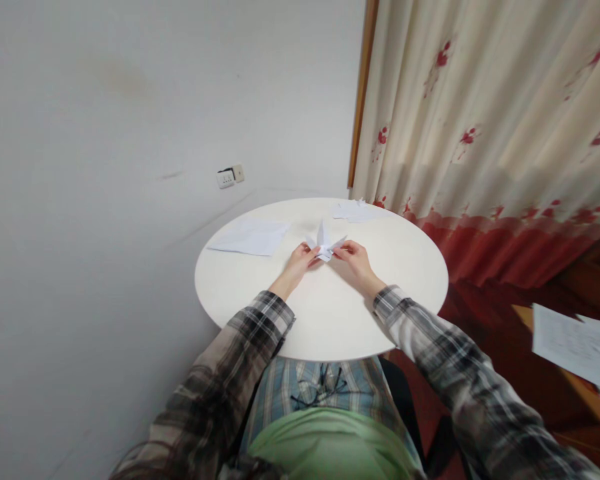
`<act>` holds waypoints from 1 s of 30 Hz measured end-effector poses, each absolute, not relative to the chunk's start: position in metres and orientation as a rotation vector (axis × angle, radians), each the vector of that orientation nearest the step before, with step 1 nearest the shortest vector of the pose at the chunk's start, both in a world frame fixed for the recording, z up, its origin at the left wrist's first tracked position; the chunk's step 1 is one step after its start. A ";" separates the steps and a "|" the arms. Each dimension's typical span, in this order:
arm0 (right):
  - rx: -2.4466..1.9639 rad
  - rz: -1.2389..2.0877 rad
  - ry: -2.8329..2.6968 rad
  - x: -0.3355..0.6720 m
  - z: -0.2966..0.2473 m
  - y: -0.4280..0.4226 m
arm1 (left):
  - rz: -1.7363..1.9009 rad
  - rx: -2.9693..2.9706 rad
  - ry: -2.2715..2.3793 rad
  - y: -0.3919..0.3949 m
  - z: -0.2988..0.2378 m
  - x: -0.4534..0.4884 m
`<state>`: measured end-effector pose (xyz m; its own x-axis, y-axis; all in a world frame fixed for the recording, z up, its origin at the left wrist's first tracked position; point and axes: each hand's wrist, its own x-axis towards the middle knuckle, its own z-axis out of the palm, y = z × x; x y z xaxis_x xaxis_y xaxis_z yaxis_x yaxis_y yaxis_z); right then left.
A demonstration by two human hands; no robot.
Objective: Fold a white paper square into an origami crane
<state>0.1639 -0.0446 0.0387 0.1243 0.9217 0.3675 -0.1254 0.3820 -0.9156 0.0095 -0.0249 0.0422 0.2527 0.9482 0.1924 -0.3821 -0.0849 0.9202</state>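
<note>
Seated at a round white bench (260,293), both arms in plaid sleeves reaching forward over it. Between the two hands, a small folded white paper figure (325,245) with pointed flaps standing up and out to the sides, held just above the bench near its middle, a little toward the far edge. Left hand (300,259) closed on the left side of the figure, fingertips pinching a flap; right hand (354,257) closed on the right side in the same way, fingers pinching the opposite flap. Both wrists low, close to the bench surface – touching it or not, cannot tell. To the left of the hands, lying flat on the bench, a loose white sheet (253,237), well apart from the figure. At the far edge of the bench, near the curtain, a small heap of white paper pieces (356,211). Behind the bench, a cream curtain with red flowers (485,113) and a grey wall with a socket plate (230,176). Lower right, off the bench – more printed sheets (573,347) on a wooden surface. Glasses (320,393) hanging at the shirt front.
</note>
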 end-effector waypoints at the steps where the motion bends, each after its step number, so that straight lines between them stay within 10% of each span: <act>1: -0.856 0.938 -1.178 0.164 0.038 -0.044 | 1.238 1.156 0.640 -0.025 0.042 0.009; 30: -0.811 0.973 -1.195 0.166 0.044 -0.049 | 1.043 1.255 0.724 -0.030 0.042 0.009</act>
<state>0.1659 -0.0488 0.0436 0.0842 0.9243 0.3722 -0.1768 0.3814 -0.9073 0.0092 -0.0302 0.0419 0.3865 0.9167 0.1017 -0.2253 -0.0131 0.9742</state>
